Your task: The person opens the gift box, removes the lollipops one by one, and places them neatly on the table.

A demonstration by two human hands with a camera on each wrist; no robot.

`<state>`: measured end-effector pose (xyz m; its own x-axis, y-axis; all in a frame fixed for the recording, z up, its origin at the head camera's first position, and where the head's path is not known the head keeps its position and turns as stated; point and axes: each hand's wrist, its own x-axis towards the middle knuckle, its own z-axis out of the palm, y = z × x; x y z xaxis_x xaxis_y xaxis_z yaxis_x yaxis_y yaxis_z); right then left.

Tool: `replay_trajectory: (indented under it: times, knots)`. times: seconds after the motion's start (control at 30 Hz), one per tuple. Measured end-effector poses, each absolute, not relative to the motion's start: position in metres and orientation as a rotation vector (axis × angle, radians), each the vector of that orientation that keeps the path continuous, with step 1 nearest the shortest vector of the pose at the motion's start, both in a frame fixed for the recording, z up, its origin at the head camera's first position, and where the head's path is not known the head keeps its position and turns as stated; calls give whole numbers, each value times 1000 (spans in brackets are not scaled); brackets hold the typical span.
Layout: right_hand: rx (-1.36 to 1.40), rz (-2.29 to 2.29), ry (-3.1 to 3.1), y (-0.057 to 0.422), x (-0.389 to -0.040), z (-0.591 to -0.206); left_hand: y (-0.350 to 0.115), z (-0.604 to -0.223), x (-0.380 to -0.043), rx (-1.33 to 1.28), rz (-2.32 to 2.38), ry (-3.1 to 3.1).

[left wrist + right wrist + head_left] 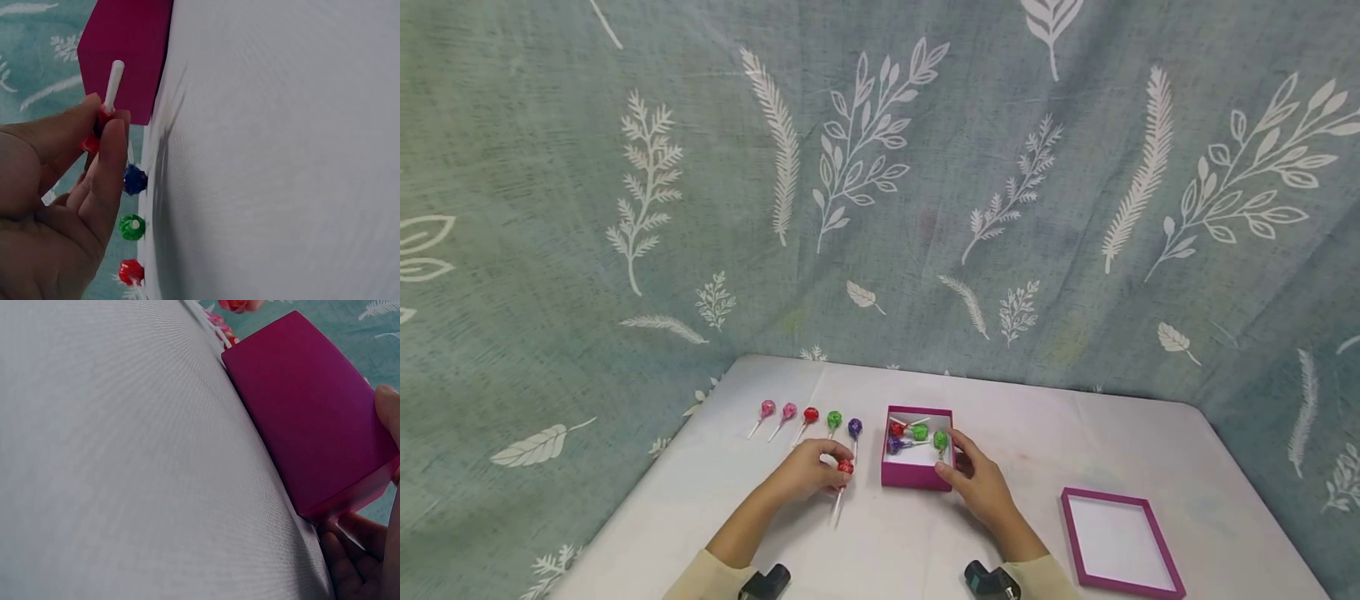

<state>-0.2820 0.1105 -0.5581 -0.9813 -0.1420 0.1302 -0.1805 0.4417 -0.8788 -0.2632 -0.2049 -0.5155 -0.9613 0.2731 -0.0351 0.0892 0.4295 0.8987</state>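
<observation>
Nearest us, a shallow magenta-rimmed lid (1120,540) lies on the white cloth-covered table (895,542). Our left hand (805,473) pinches a round red lollipop on a white stick (846,467), left of the open square magenta box (917,475) of four lollipops (919,432), whose right side our curved right hand (981,483) grips. Beyond, we see five pink, red, green and purple lollipops (834,419) in a row before a grey-green leaf-print curtain (917,308).

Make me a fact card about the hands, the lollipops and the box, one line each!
Left hand: pinches a red lollipop
Right hand: holds the magenta box at its right side
Inside box: four lollipops; one red, two green, one purple
Lollipop row, left to right: pink, pink, red, green, purple
Lid: on the table, white inside facing up
Behind: leaf-patterned cloth
</observation>
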Motion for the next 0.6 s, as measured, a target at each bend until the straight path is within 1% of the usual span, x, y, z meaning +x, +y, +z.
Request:
replay_trajectory:
  times: [0.3, 0.6]
  knots:
    - [305, 1621, -2628, 110, -282, -559, -207, -520, -259, 301, 1381, 2590]
    - [307, 1626, -2618, 109, -281, -557, -205, -522, -264, 307, 1225, 2691]
